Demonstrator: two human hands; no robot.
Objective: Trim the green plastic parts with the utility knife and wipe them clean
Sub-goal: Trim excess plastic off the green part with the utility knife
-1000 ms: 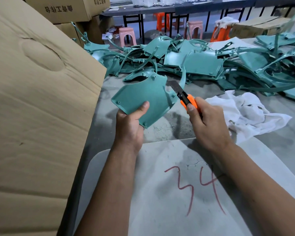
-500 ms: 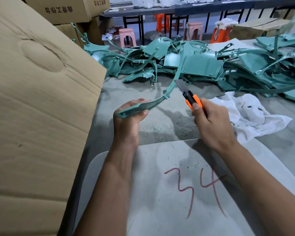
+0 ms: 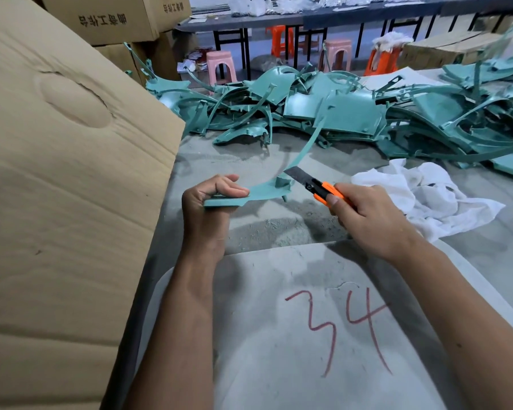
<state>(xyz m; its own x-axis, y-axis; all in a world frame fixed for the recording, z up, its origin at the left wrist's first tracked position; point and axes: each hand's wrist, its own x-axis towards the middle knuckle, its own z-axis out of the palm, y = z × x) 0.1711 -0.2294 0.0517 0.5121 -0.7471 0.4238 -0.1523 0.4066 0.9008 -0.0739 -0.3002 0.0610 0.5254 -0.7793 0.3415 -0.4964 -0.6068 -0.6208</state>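
The left hand (image 3: 211, 208) pinches the green plastic part (image 3: 261, 189) edge-on above the desk (image 3: 249, 161) — presenting its rim to the utility knife (image 3: 314, 182), which the right hand (image 3: 367, 217) clamps by its orange handle — with the white cloth (image 3: 421, 196) lying ready for wiping.

Green plastic part (image 3: 261, 192) in hand: smooth, semi-matt. Pile of green parts (image 3: 338, 113) behind: same plastic w/ slight sheen. Utility knife (image 3: 317, 184): orange plastic body, dull dark metal blade. Rag (image 3: 427, 196): white cloth, crumpled, soft. Box (image 3: 57, 187) on left: brown corrugated cardboard, matt, dented. Table (image 3: 279, 226): grey, rough, dusty. Board (image 3: 279, 365) w/ red "34": pale grey, matt, smudged
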